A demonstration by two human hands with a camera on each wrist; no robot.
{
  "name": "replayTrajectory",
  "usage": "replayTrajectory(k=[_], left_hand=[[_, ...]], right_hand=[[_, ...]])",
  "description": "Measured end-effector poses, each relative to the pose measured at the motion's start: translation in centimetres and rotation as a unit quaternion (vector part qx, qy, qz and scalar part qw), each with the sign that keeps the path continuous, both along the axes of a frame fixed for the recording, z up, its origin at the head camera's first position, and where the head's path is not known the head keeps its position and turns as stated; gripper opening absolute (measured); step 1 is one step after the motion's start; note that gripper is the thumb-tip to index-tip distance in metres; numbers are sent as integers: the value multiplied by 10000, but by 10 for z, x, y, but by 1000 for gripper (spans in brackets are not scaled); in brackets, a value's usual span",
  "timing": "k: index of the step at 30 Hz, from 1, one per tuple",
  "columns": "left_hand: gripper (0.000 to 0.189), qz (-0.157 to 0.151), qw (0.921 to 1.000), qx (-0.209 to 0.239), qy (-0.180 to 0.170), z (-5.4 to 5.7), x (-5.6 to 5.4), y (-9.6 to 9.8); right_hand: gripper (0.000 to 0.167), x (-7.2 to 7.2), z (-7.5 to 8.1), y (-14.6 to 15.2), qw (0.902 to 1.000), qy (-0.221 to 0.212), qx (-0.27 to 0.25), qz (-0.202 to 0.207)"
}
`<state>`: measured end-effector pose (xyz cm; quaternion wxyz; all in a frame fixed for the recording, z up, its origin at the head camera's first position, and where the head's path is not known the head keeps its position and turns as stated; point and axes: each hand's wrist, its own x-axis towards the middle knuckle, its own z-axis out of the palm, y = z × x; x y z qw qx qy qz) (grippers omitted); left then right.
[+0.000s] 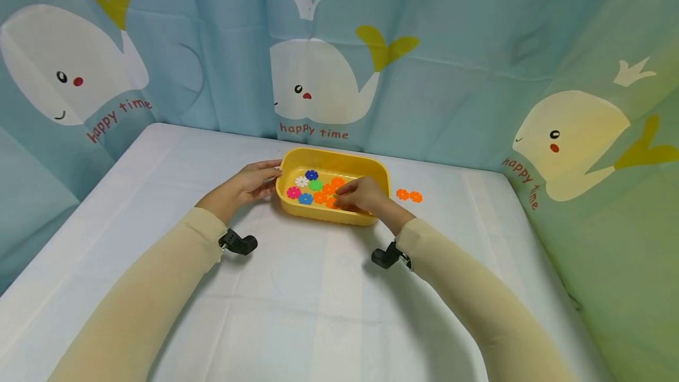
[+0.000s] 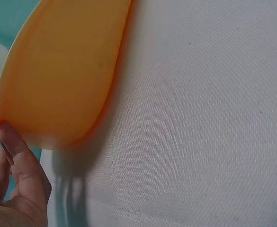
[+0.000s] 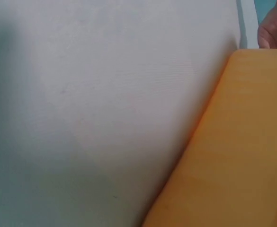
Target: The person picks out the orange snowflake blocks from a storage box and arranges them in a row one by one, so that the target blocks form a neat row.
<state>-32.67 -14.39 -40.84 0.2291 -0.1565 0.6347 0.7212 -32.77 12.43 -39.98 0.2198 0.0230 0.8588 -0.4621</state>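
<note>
A shallow yellow plastic basin [image 1: 339, 215] stands on the table with several flower-shaped plastic snowflake discs inside. Among them are a pink disc [image 1: 294, 193], a white disc [image 1: 301, 181], a green disc [image 1: 315, 185], a light blue disc [image 1: 305, 198], a dark blue disc [image 1: 312, 175] and several orange discs [image 1: 320, 197]. My left hand [image 1: 253, 181] holds the basin's left end, its thumb [image 2: 13, 139] against the outer wall near the rim. Reaching over the near rim, my right hand [image 1: 363, 194] pinches an orange snowflake disc [image 1: 332, 203]. The right wrist view hides those fingers behind the basin wall.
Two orange discs [image 1: 409, 196] lie side by side on the white tablecloth [image 1: 318, 299], just right of the basin. A blue curtain [image 1: 451, 75] with whale prints hangs behind the table and along its sides.
</note>
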Motion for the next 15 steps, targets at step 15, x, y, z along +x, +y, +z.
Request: replayTrajectory(k=[15], left_hand=[[51, -11, 10000, -79, -51, -5, -4, 0]], right_hand=[[21, -3, -11, -7, 9969, 469, 635, 45]])
